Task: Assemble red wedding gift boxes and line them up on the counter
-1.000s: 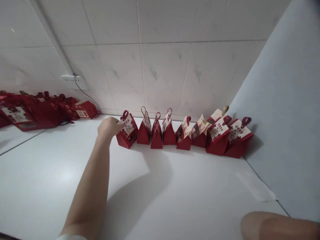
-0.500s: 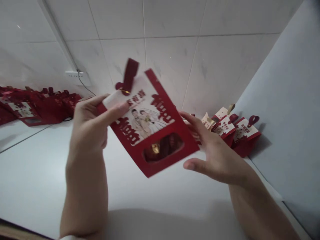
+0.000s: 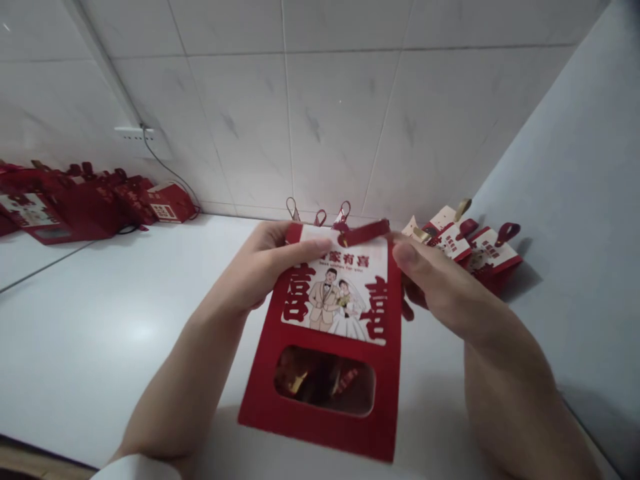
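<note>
Both hands close on one red box [image 3: 333, 340], the left hand [image 3: 270, 260] with its thumb over the upper left of the front, the right hand [image 3: 440, 287] at the upper right edge; most of the fingers behind are hidden. The box hangs above the table, front turned to the wearer, showing a printed couple [image 3: 333, 300] and, below, a window [image 3: 325, 380] with shiny wrapped pieces inside. A dark red strap [image 3: 367, 233] lies folded toward the right at the top.

One second ago this box stood at the left end of the row; half a second ago it was tilted, the right hand just arriving. Now it is squared up and shared by both hands, so its top and strap are within reach of either thumb.

Beneath is the white table [image 3: 150, 313]. Beyond, three loops [image 3: 291, 208] poke up behind the box, with more boxes [image 3: 493, 260] to the right and a red cluster [image 3: 85, 207] far left, below a socket [image 3: 143, 142] on the tiled wall [image 3: 340, 127].
</note>
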Tool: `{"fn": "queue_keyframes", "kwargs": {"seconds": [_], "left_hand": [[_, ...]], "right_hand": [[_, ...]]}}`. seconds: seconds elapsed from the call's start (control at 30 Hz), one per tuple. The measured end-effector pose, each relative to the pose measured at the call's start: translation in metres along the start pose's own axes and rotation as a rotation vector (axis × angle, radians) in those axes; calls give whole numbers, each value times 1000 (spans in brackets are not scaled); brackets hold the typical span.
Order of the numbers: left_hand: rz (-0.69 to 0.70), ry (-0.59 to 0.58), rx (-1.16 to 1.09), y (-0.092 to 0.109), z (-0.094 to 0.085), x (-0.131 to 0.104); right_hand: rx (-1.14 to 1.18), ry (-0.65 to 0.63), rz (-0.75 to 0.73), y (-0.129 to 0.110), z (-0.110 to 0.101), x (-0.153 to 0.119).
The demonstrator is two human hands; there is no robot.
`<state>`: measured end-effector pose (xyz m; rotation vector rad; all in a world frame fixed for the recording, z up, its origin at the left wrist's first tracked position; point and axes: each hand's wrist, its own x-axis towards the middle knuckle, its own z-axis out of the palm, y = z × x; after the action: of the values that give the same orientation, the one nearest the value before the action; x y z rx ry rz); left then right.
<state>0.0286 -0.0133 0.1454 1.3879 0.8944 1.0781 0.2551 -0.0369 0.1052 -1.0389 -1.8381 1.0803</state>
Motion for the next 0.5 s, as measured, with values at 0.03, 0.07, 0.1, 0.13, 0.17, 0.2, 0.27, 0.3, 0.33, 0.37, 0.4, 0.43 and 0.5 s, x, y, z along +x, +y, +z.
{"fn": "queue_keyframes", "kwargs": {"seconds": [0.03,0.07,0.1,0.13,0.17,0.2,0.27,0.3,0.33,0.37,0.4,0.43,0.5], "left_hand": [[-73,-80,22,-2,-1,2],[-130,-151,44,-4,-2,5],[-172,-211,69,-6,-1,7],[-202,-258,100,-9,-1,9],[-221,-292,134,-11,0,10],[-231,-311,161,-13,1,12],[-211,-296,154,-15,1,17],[-173,-254,106,-15,0,19],[-122,-195,30,-14,-3,21],[-67,-139,-64,-12,-7,24],[-11,-90,-155,-10,-13,25],[47,-45,-223,-8,-18,27],[174,38,-272,-6,-29,27]], "right_hand": [[20,42,10,1,-1,2],[32,51,27,1,-2,5],[37,20,58,2,-3,8],[42,-47,103,2,-5,11],[52,-139,159,2,-7,14],[73,-235,212,3,-9,16],[134,-340,274,6,-13,21],[172,-322,266,9,-14,23],[214,-256,233,12,-15,24],[259,-148,185,15,-16,26],[303,-20,132,18,-15,27],[346,104,82,20,-14,28],[407,291,-2,22,-10,30]]}}
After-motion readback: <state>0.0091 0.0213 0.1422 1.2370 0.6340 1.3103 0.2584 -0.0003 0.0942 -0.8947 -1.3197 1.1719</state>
